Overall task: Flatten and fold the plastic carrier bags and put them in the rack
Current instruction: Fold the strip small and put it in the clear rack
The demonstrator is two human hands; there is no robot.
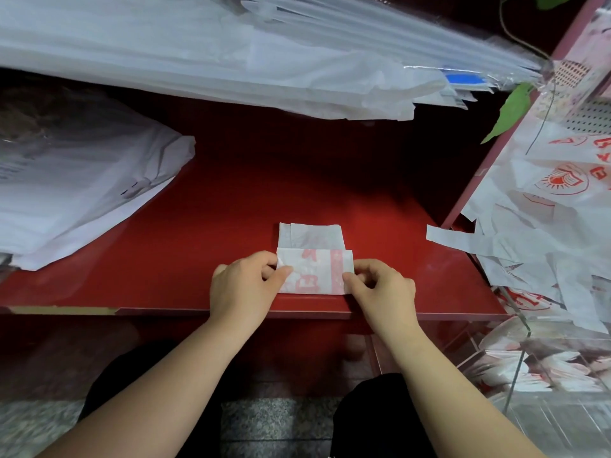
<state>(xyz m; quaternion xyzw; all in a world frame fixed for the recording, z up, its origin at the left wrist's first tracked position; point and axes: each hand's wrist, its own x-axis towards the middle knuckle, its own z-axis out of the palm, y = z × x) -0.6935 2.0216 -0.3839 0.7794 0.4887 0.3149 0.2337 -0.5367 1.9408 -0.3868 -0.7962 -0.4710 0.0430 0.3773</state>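
A white plastic carrier bag (314,259) with red print lies folded into a small rectangle on the red shelf (231,200), close to its front edge. Its near part is doubled over the far part. My left hand (244,285) pinches the fold's left end between thumb and curled fingers. My right hand (380,289) pinches the right end the same way. At the right, a heap of loose white bags with red print (549,219) spills beside the shelf. A clear rack (515,365) below it holds several folded bags.
A large pile of white and clear plastic sheets (231,51) overhangs the back of the shelf. Another bundle of white bags (76,186) covers the shelf's left side. A green leaf (509,114) hangs at the right. Grey stone floor shows below.
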